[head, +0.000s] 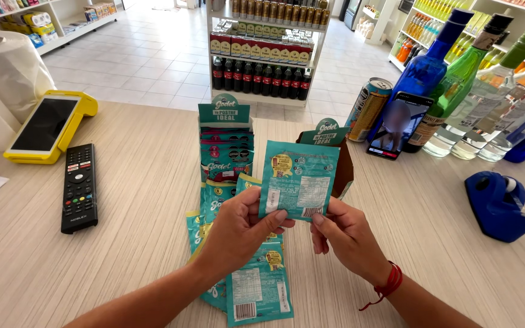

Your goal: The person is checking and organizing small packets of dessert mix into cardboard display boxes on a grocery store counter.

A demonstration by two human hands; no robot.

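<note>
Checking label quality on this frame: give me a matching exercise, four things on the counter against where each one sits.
Things:
1. remote
2. tape dispenser
3. teal packet
4. phone

Places:
A. propped against the bottles, far right
B. held up in both hands
C. flat on the counter, left, beside the yellow terminal
D. on the counter at the right edge, near side

Pairs: 1-C, 2-D, 3-B, 4-A. The left hand and right hand pinch the packet's lower edge.
</note>
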